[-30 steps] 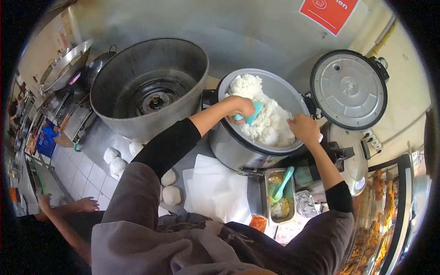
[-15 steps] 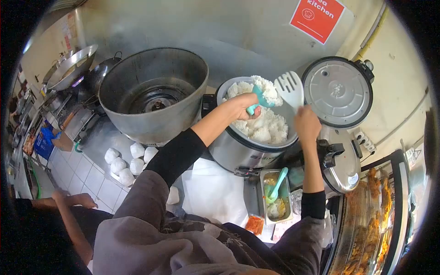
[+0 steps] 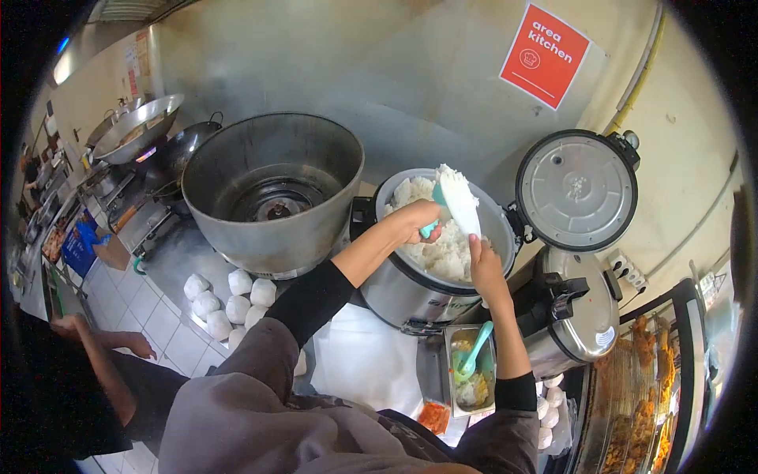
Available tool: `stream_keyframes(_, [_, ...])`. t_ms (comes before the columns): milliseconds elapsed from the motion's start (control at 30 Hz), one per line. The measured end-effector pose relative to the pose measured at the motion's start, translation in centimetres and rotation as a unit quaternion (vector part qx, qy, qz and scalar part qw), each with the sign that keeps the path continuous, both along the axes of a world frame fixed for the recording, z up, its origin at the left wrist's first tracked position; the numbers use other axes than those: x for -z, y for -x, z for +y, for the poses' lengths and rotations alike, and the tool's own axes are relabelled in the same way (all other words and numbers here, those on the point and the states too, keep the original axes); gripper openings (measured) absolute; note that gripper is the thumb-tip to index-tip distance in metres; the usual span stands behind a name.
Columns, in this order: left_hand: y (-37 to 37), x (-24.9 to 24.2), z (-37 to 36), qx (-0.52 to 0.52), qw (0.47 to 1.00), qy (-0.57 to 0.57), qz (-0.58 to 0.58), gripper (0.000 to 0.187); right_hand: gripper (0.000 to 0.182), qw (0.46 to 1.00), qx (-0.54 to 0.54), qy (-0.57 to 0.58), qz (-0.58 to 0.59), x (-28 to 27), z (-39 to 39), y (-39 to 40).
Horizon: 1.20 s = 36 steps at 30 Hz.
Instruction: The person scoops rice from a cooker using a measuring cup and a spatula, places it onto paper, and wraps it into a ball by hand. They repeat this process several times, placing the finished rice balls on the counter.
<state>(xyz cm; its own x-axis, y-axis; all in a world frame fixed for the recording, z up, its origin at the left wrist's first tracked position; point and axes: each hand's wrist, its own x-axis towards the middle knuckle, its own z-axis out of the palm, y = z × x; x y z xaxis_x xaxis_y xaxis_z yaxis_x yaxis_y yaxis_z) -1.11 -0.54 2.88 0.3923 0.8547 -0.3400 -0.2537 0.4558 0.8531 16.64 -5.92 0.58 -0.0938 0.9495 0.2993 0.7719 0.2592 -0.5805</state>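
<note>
An open rice cooker (image 3: 387, 288) stands in front of me, heaped with white rice (image 3: 446, 257). My left hand (image 3: 420, 221) is closed around the handle of a teal scoop (image 3: 430, 229) above the rice. In my right hand (image 3: 488, 268) is a white rice paddle (image 3: 462, 207), its blade pressed against the rice heaped in the scoop. The blade hides most of the scoop's bowl. Below the cooker, a sheet of white paper (image 3: 363, 355) lies on the counter beside a metal tray (image 3: 454, 379) holding food and a teal spoon (image 3: 472, 359).
Left of the cooker stands a large metal pot (image 3: 272, 249), with several white wrapped bundles (image 3: 207, 304) below it. The cooker's raised lid (image 3: 580, 189) and a second cooker (image 3: 588, 320) are on the right. Another person's hand (image 3: 67, 328) shows at far left.
The paddle has moved left, from beside the scoop onto the rice in it. My right hand has come nearer to my left. The view has tilted up slightly.
</note>
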Motion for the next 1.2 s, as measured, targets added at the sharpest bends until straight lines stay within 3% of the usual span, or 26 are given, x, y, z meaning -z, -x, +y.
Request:
stream_keyframes(200, [0.3, 1.7, 0.9, -0.018, 1.000, 0.002, -0.011, 0.007, 0.056, 0.999, -0.045, 0.004, 0.005, 0.2, -1.5, -3.3])
stream_keyframes(333, [0.3, 2.0, 0.8, 0.014, 1.000, -0.020, 0.004, 0.009, 0.058, 0.999, 0.012, -0.002, 0.033, 0.4, -0.4, -2.6])
stream_keyframes(400, [0.0, 2.4, 0.0, 0.018, 0.999, -0.041, 0.023, 0.009, 0.059, 0.996, 0.090, -0.011, -0.001, 0.9, 1.0, -1.6])
stream_keyframes(567, [1.1, 0.6, -2.3, 0.056, 0.980, -0.127, 0.144, 0.015, 0.063, 0.991, 0.114, -0.044, -0.055, 1.6, 6.5, -3.5])
stream_keyframes(600, [1.5, 0.1, -2.5, 0.052, 0.980, -0.124, 0.146, 0.015, 0.065, 0.986, 0.077, -0.062, -0.137, 2.8, 8.2, -5.3])
stream_keyframes(667, [2.4, -1.1, -2.3, 0.133, 0.985, -0.102, -0.026, 0.012, 0.070, 0.987, 0.044, 0.012, -0.155, 4.2, 9.7, -6.8])
stream_keyframes(700, [2.5, -1.6, -2.0, 0.140, 0.986, -0.072, -0.059, 0.011, 0.070, 0.987, 0.040, 0.008, -0.156, 3.9, 9.7, -7.2])
stream_keyframes(767, [2.2, -1.7, -1.5, 0.114, 0.990, -0.032, -0.074, 0.011, 0.074, 0.994, 0.078, -0.004, -0.080, 2.1, 8.2, -7.9])
stream_keyframes(900, [2.4, 0.8, 0.3, 0.079, 0.990, 0.070, -0.094, 0.013, 0.072, 0.986, 0.072, 0.134, -0.070, -1.8, 6.1, -8.8])
stream_keyframes(967, [2.4, 1.7, 0.6, 0.066, 0.990, 0.085, -0.087, 0.013, 0.064, 0.969, 0.123, 0.084, -0.197, -3.7, 5.4, -8.1])
stream_keyframes(1100, [2.7, 2.2, 0.1, 0.057, 0.996, 0.051, -0.039, 0.013, 0.057, 0.985, 0.095, 0.003, -0.141, -3.9, 4.6, -6.2])
stream_keyframes(1167, [2.4, 1.8, -0.4, 0.062, 0.997, 0.034, -0.008, 0.013, 0.053, 0.993, -0.031, 0.033, -0.107, -2.9, 4.0, -4.7])
stream_keyframes(1200, [2.0, 1.4, -0.8, 0.077, 0.994, -0.025, 0.068, 0.012, 0.053, 0.993, -0.030, 0.036, -0.106, -2.2, 4.0, -3.8])
